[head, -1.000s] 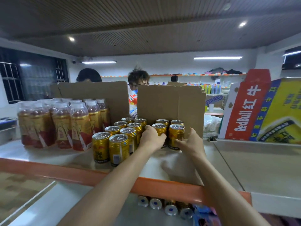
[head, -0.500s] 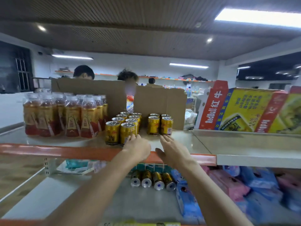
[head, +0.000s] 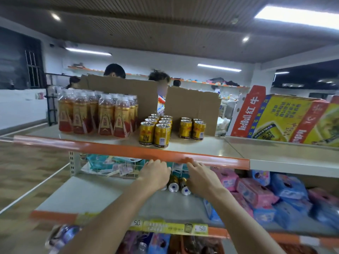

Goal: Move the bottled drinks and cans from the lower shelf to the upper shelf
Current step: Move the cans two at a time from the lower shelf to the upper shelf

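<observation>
Both hands are in under the orange rim of the upper shelf point(head: 201, 150), side by side but apart, above the lower shelf point(head: 102, 191). The left hand point(head: 156, 174) shows its back, with knuckles bent and fingertips hidden beyond it. It covers the left end of a short row of cans point(head: 173, 183) lying on their sides with silver ends toward the near edge. I cannot tell whether it grips one. The right hand point(head: 200, 177) sits at the right end of the row, fingers fairly straight and pointing far and left, holding nothing that shows. Two can ends show in the gap between the hands.

On the upper shelf gold cans stand upright in two groups: a big cluster point(head: 157, 131) near the front and a small cluster point(head: 192, 128) to its right (four, as far as shows). Left of them stand bottles point(head: 97, 114) of amber drink with red-and-gold labels. Cardboard point(head: 192, 105) stands behind. Further right, Red Bull cartons point(head: 275, 118) lean on the neighbouring shelf. Pink and blue packs point(head: 256, 191) fill the lower shelf's right side, and a yellow price strip point(head: 174, 229) runs along its near edge.
</observation>
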A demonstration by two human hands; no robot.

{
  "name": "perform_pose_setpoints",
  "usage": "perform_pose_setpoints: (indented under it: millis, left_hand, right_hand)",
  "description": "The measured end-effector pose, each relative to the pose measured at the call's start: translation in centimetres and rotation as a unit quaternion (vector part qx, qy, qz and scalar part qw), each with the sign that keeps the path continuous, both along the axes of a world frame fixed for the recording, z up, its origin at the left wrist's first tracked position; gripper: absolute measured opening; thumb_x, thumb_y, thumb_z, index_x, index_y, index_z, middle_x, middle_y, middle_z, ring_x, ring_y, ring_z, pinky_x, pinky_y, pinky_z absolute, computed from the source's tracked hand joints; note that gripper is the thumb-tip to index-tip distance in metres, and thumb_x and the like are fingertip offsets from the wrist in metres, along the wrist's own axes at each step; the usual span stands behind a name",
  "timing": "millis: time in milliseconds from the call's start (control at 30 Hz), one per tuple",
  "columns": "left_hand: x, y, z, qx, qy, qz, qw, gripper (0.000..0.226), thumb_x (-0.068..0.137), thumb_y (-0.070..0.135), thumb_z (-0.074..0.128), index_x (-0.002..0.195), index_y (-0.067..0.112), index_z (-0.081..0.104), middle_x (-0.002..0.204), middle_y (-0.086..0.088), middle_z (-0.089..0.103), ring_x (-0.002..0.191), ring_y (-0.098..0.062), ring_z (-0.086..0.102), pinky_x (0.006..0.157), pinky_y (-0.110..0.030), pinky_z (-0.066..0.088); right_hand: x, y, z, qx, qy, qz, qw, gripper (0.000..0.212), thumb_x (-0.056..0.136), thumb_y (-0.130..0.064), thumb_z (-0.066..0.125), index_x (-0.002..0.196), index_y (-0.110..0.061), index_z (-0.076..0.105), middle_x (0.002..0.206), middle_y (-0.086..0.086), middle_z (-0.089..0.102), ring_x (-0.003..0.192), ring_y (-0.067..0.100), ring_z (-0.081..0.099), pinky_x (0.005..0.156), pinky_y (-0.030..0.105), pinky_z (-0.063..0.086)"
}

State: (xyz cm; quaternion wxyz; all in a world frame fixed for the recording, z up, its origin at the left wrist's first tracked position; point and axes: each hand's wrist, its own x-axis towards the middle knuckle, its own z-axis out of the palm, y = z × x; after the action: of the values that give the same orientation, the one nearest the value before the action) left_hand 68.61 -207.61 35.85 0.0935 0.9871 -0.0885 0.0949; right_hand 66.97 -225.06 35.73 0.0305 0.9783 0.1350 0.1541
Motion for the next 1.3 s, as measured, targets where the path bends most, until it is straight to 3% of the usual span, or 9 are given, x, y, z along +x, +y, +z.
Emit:
perform_pose_setpoints:
  millis: [167,333,433,600,800,933,1000,1133,1300]
  left_hand:
    - [-0.8,1.5,-4.1,0.009,0.035,0.006,0.999,0.045,0.104,0.036,0.027,0.123,0.006,0.054,0.127,-0.013,0.057,0.119,-0.031,0.050,0.102,-0.042,0.038]
    - [-1.7,3.1,-7.1,0.004,0.059,0.029,0.998,0.043,0.106,0.028,0.025,0.132,0.003,0.049,0.133,-0.017,0.054,0.123,-0.034,0.048,0.101,-0.043,0.039]
    - [-1.2,3.9,-8.8,-0.008,0.085,0.038,0.996,0.042,0.105,0.027,0.026,0.127,0.002,0.051,0.130,-0.019,0.056,0.120,-0.036,0.050,0.099,-0.044,0.039]
    - [0.9,4.3,-11.8,-0.007,0.112,0.033,0.993,0.043,0.103,0.030,0.027,0.124,0.002,0.054,0.126,-0.020,0.059,0.116,-0.036,0.053,0.099,-0.042,0.041]
    - [5.0,1.5,-16.5,-0.020,0.143,0.024,0.989,0.046,0.105,0.036,0.027,0.126,0.005,0.052,0.128,-0.017,0.056,0.117,-0.033,0.052,0.099,-0.040,0.041]
    - [7.7,-2.5,-21.0,-0.012,0.053,-0.010,0.998,0.040,0.101,0.031,0.035,0.108,0.002,0.062,0.106,-0.016,0.062,0.100,-0.035,0.062,0.088,-0.039,0.047]
    - [9.9,-4.0,-21.7,0.025,0.087,-0.019,0.996,0.037,0.103,0.031,0.033,0.119,0.005,0.054,0.120,-0.015,0.057,0.115,-0.033,0.052,0.100,-0.042,0.038]
    - [14.3,-4.0,-23.1,0.064,0.091,-0.010,0.994,0.040,0.103,0.033,0.031,0.127,0.006,0.049,0.128,-0.015,0.055,0.116,-0.031,0.049,0.099,-0.039,0.036]
    - [18.7,-3.1,-23.6,0.085,0.120,0.023,0.989,0.044,0.103,0.033,0.029,0.135,0.007,0.044,0.137,-0.017,0.050,0.123,-0.031,0.046,0.104,-0.040,0.034]
  right_hand:
    - [-1.3,1.8,-3.5,-0.029,0.066,-0.020,0.997,0.031,0.092,-0.018,0.050,0.122,-0.010,0.049,0.126,0.009,0.057,0.120,0.028,0.053,0.087,0.036,0.046]
    - [-1.0,2.5,-6.7,-0.038,0.098,-0.025,0.994,0.053,0.084,-0.012,0.052,0.136,-0.007,0.042,0.125,0.010,0.060,0.116,0.030,0.055,0.086,0.039,0.053]
    - [-1.0,2.7,-7.6,-0.042,0.119,-0.038,0.991,0.045,0.084,-0.014,0.054,0.128,-0.008,0.046,0.120,0.011,0.061,0.108,0.032,0.059,0.067,0.035,0.047]
    - [0.2,2.1,-10.0,-0.032,0.165,-0.065,0.984,0.036,0.086,-0.019,0.057,0.120,-0.010,0.051,0.116,0.009,0.063,0.102,0.031,0.063,0.066,0.033,0.043]
    - [5.3,1.3,-14.9,0.105,0.199,-0.096,0.970,0.037,0.089,-0.026,0.056,0.123,-0.012,0.049,0.128,0.009,0.056,0.114,0.026,0.056,0.086,0.034,0.049]
    - [8.9,2.1,-19.4,0.187,0.211,-0.094,0.955,0.056,0.094,-0.028,0.055,0.144,-0.011,0.037,0.144,0.008,0.046,0.131,0.023,0.046,0.103,0.032,0.040]
    - [11.2,2.0,-20.8,0.187,0.202,-0.085,0.958,0.059,0.097,-0.029,0.052,0.149,-0.011,0.032,0.150,0.007,0.041,0.136,0.022,0.042,0.109,0.032,0.036]
    - [15.4,0.8,-21.6,0.205,0.192,-0.076,0.957,0.050,0.087,-0.016,0.059,0.135,-0.012,0.045,0.137,0.008,0.051,0.122,0.025,0.053,0.097,0.033,0.046]
    - [19.5,-0.1,-22.5,0.225,0.194,-0.081,0.951,0.048,0.084,-0.009,0.061,0.130,-0.010,0.048,0.128,0.008,0.056,0.109,0.024,0.058,0.082,0.030,0.047]
